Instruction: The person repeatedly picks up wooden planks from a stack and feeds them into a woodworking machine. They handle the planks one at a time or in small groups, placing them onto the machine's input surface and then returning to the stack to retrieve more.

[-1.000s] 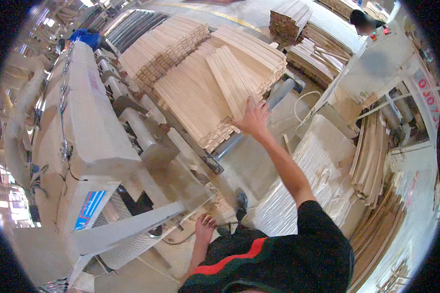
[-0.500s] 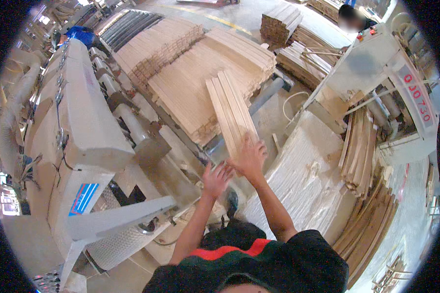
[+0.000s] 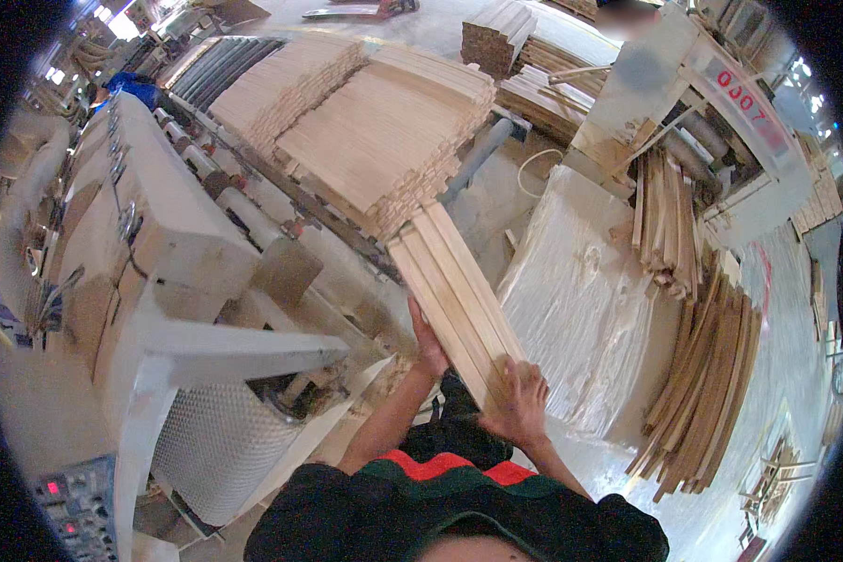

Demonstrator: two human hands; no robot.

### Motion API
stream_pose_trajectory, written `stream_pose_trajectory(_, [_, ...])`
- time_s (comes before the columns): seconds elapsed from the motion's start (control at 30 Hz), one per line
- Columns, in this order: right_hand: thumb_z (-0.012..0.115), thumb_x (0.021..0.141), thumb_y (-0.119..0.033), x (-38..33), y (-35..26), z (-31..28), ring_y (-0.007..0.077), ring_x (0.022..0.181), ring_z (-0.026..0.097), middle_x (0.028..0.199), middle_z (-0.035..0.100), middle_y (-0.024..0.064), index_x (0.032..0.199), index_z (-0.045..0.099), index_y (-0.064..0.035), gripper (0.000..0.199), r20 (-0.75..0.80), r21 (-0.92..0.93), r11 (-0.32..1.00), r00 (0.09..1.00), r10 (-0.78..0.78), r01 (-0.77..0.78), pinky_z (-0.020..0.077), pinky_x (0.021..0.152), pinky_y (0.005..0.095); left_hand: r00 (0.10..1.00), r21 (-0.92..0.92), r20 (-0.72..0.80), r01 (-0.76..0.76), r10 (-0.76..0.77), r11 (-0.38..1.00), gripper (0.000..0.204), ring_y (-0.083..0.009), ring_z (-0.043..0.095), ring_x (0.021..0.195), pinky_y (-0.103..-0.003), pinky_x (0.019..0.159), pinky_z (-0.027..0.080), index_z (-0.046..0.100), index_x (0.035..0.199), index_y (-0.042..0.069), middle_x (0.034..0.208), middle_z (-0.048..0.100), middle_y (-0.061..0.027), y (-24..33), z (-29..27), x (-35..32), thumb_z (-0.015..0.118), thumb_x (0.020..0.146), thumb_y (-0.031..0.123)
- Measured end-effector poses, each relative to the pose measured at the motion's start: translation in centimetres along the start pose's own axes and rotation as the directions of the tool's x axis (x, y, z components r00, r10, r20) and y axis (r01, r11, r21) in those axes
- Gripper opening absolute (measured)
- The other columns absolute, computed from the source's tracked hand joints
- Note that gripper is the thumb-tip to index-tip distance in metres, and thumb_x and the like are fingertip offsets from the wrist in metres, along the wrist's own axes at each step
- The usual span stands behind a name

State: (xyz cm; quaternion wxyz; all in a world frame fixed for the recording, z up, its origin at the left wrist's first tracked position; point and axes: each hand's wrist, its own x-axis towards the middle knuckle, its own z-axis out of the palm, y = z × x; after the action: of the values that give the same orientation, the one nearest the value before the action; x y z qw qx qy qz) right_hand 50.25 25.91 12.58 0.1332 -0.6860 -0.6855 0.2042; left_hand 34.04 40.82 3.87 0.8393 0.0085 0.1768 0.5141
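The strips point(image 3: 454, 298) point lengthwise at the board stack point(image 3: 375, 131); the left hand point(image 3: 428, 345), nearer it, holds their side, the right hand point(image 3: 521, 403) their farther end.

Beige machine point(image 3: 183, 239) and red-lit control panel point(image 3: 77, 506) at left, brown strips point(image 3: 707, 384) at right

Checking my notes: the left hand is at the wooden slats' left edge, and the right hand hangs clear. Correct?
The right hand isn't clear: the head view shows it on the near end of the wooden slats. The left hand is as stated.
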Motion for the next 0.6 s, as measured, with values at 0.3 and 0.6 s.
stream_pose_trajectory(0.3, [0.084,0.036,-0.033,-18.3,0.1,4.6,0.0503,0.115,0.031,0.128,0.03,0.0312,0.139,0.03,-0.0198,0.117,0.142,-0.008,0.949,0.94,-0.31,0.314,0.0274,0.095,0.0611,0.884,-0.018,0.439,-0.172,0.163,0.985,0.106,-0.0291,0.031,0.131,-0.048,0.107,0.027,0.017,0.145,0.017,0.146,0.026,-0.0056,-3.3,-17.0,-24.4,0.039,0.067,0.085])
stream_pose_trajectory(0.6, [0.08,0.043,-0.04,-17.1,-15.9,12.5,0.0469,0.122,0.027,0.131,0.027,0.029,0.14,0.029,-0.0162,0.112,0.213,0.083,0.816,0.79,-0.575,0.571,0.0253,0.098,0.058,0.674,0.296,-0.242,-0.633,0.697,0.715,0.094,-0.0302,0.037,0.125,-0.048,0.106,0.03,0.021,0.144,0.02,0.142,0.034,-0.0077,9.8,-13.9,-39.4,0.043,0.074,0.078])
